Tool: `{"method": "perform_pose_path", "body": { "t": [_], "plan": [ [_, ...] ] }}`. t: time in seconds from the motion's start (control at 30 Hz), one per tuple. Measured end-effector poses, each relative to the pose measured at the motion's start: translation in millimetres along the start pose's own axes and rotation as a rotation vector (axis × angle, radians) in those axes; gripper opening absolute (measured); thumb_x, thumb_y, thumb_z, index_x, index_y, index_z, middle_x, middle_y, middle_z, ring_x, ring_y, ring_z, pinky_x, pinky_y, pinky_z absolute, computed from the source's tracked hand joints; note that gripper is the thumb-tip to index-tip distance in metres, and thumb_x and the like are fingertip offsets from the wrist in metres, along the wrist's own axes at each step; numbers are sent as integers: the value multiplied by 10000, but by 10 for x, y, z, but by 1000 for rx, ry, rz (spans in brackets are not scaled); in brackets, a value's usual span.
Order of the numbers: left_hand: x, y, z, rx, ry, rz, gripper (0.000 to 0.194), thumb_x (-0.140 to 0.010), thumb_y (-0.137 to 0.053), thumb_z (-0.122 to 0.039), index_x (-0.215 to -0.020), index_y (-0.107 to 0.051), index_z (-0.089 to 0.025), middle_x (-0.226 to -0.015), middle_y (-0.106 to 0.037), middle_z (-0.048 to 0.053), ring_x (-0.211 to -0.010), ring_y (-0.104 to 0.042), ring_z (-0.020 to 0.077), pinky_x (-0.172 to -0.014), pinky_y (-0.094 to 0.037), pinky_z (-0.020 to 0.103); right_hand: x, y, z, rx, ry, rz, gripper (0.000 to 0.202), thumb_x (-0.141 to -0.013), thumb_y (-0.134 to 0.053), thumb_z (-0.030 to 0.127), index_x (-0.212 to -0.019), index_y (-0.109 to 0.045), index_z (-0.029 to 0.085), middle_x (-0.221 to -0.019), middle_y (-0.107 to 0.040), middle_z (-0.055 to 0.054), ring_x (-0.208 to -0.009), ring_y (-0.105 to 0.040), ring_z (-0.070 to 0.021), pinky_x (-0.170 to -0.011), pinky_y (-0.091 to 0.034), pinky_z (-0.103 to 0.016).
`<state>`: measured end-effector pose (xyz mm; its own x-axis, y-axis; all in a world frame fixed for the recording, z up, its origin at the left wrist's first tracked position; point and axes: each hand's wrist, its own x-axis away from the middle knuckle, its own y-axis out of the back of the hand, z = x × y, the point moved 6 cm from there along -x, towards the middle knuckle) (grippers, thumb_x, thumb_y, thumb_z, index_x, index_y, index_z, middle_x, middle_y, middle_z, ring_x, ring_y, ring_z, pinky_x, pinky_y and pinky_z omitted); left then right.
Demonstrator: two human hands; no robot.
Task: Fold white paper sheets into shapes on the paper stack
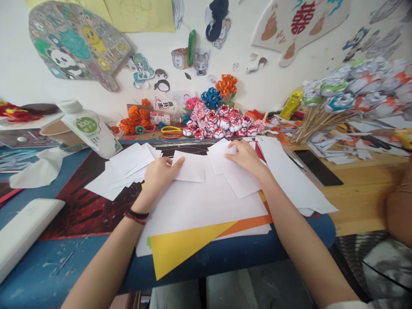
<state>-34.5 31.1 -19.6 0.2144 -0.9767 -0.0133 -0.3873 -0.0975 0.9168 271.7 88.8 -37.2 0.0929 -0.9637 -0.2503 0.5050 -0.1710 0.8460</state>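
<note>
White paper slips (192, 168) lie over a large white sheet (209, 204) at the middle of the table, one in the left hand (162, 171) and others at the right hand (246, 156). The left hand has its thumb closed on top of its slip, fingers curled behind. The right hand grips the edge of an upper slip (220, 159) between thumb and fingers; a lower slip (243, 183) slants out beneath it. Under the large sheet, yellow paper (183, 246) and orange paper (246, 225) stick out toward the person.

Near the left hand, a loose pile of slips (130, 159) fans out just beside a white bottle (92, 133), whose round green label (88, 125) reads "100", with Chinese characters too blurred to make out. Behind the hands, among handmade flowers (222, 122), white packaging (163, 104) carries red and black Chinese characters, apparently including "开水". On the wall, a pale fan-shaped board (302, 30) bears a red "囍". Right of the sheets lies a dark phone (318, 167); lettering on the yellow container (292, 104) behind it is too small to read.
</note>
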Motion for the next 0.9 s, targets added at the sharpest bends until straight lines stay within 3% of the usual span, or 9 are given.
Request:
{"method": "perform_pose_path", "body": {
  "t": [0.13,0.27,0.47,0.57,0.63,0.77,0.83,0.9],
  "plan": [
    [31,21,-91,-136,7,7,574,-747,-425,-766,-652,-599,-227,-751,-689,116,-822,-654,347,-634,-425,360,-10,-3,-16,7,10,8,351,-717,-733,442,-970,-620,226,-938,-555,-54,-919,-573,-261,-818,-421,-365],
    [45,13,-107,-134,1,36,440,-736,-515,-648,-744,-661,-233,-791,-698,92,-835,-652,323,-637,-423,336,-24,-4,-34,1,3,5,408,-658,-761,477,-921,-599,211,-948,-575,-58,-916,-575,-261,-804,-422,-365],
    [9,17,-142,-12,-172,-21,311,-757,-534,-496,-804,-692,-232,-741,-679,37,-769,-632,256,-644,-407,300,-52,53,18,-185,-15,-16,291,-602,-758,302,-808,-578,204,-837,-649,-17,-763,-588,-198,-730,-437,-320],
    [-2,72,-144,181,-238,-78,315,-760,-562,-470,-828,-702,-196,-745,-688,27,-739,-616,225,-657,-425,287,-71,51,48,-370,-13,3,242,-599,-736,287,-781,-603,199,-772,-664,-7,-709,-597,-187,-688,-449,-311],
    [9,103,-136,451,-231,-69,362,-749,-609,-481,-897,-708,-166,-815,-717,38,-749,-624,215,-652,-451,280,-74,42,88,-475,1,17,256,-607,-739,310,-814,-640,196,-787,-682,-16,-713,-613,-192,-684,-466,-319],
    [71,30,-186,940,-158,107,517,-690,-725,-501,-1032,-689,-116,-951,-739,98,-773,-656,230,-635,-501,293,-28,55,259,-631,32,2,270,-645,-751,328,-870,-694,190,-920,-713,-55,-812,-649,-210,-747,-500,-345],
    [99,-17,-242,958,-189,153,514,-702,-731,-491,-1047,-687,-113,-987,-736,111,-836,-662,248,-680,-513,309,15,55,390,-734,57,14,251,-682,-739,335,-883,-698,189,-967,-711,-64,-867,-657,-216,-774,-510,-350],
    [104,-40,-274,853,-247,112,467,-746,-694,-478,-1053,-688,-127,-1006,-730,100,-898,-651,255,-720,-504,311,59,36,532,-825,97,62,229,-713,-728,333,-890,-696,191,-973,-708,-59,-899,-658,-213,-792,-513,-346]
  ]
}}
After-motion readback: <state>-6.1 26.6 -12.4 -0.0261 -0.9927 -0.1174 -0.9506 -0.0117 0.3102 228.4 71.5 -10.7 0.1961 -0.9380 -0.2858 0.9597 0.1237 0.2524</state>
